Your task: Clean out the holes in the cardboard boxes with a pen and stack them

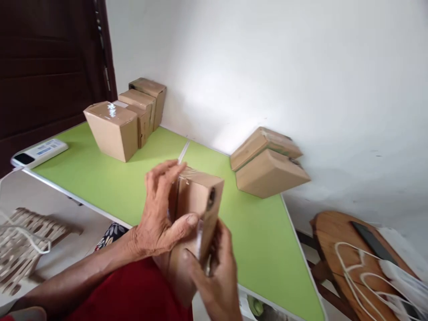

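I hold a small brown cardboard box (197, 200) upright over the near edge of a green table (110, 178). My left hand (160, 214) is wrapped round its left side, thumb across the front and fingers over the top edge, which is covered with clear tape. My right hand (214, 267) grips the box's lower right edge from below, fingers closed; a thin object shows between them, which I cannot make out.
Several taped cardboard boxes (129, 116) stand at the table's far left corner. Two more boxes (267, 162) lie stacked against the white wall. A white device (40, 151) rests on the left edge. A wooden chair (347, 254) with white cord stands at right.
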`<control>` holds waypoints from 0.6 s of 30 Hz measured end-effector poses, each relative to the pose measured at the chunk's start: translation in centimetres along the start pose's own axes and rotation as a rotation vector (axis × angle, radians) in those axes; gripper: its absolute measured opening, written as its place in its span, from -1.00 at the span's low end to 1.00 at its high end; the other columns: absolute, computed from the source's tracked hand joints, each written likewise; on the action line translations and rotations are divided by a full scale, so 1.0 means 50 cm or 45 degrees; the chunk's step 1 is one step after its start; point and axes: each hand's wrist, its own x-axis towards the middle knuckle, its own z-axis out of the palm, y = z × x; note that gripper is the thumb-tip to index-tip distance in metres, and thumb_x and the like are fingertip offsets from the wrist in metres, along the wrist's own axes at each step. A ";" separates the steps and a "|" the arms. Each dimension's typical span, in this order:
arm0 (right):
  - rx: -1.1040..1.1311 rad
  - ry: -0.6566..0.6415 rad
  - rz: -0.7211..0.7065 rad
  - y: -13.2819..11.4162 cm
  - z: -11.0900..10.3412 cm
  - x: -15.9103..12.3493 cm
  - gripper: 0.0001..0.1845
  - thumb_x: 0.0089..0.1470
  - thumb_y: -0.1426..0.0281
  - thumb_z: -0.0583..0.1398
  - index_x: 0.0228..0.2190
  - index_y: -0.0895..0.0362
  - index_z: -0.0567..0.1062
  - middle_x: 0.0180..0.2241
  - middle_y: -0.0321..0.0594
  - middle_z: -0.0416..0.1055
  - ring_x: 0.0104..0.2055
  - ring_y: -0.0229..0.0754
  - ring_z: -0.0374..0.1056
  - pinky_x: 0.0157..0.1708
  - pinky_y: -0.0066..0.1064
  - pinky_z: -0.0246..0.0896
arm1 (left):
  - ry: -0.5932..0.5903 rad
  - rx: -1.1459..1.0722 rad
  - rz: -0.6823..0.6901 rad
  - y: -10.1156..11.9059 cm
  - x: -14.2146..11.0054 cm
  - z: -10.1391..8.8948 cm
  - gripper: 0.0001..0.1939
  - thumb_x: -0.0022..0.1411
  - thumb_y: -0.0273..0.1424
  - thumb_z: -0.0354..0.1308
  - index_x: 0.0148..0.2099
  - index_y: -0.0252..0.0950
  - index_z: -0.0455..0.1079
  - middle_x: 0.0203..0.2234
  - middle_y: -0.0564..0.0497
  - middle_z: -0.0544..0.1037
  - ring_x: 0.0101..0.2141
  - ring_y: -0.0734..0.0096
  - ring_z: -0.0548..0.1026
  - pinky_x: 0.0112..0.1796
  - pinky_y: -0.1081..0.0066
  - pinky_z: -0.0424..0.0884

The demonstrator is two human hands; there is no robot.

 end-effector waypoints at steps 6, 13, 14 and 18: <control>0.161 0.351 -0.106 -0.021 -0.219 0.067 0.10 -0.04 0.12 0.56 0.44 -0.05 0.33 0.38 0.05 0.45 0.32 0.25 0.47 0.22 -0.04 0.46 | -0.814 -0.617 -0.420 -0.039 0.082 0.149 -0.08 0.42 0.16 0.23 0.58 -0.20 0.10 0.42 -0.37 0.36 0.35 -0.27 0.43 0.20 -0.20 0.52; -0.101 0.506 -0.050 0.057 -0.418 0.242 0.13 -0.29 0.08 0.58 0.33 0.03 0.47 0.13 0.01 0.65 0.22 0.35 0.53 0.31 0.12 0.41 | -1.093 -0.570 -0.249 -0.001 0.129 0.441 0.03 0.33 -0.16 0.34 0.64 -0.36 -0.03 0.46 -0.44 0.27 0.44 -0.39 0.31 0.42 -0.25 0.32; -0.134 0.529 -0.046 0.067 -0.436 0.269 0.09 -0.31 0.06 0.58 0.28 0.03 0.51 0.11 0.01 0.66 0.23 0.37 0.52 0.33 0.13 0.38 | -1.092 -0.557 -0.238 -0.004 0.131 0.479 0.06 0.30 -0.20 0.35 0.65 -0.38 -0.06 0.46 -0.46 0.26 0.45 -0.41 0.30 0.43 -0.25 0.30; -0.194 0.543 -0.076 0.097 -0.480 0.365 -0.07 -0.29 -0.01 0.53 0.14 0.02 0.58 0.08 -0.02 0.65 0.31 0.38 0.45 0.41 0.13 0.27 | -1.064 -0.487 -0.264 -0.044 0.138 0.599 0.09 0.26 -0.30 0.33 0.66 -0.36 -0.12 0.46 -0.47 0.22 0.45 -0.47 0.27 0.43 -0.30 0.28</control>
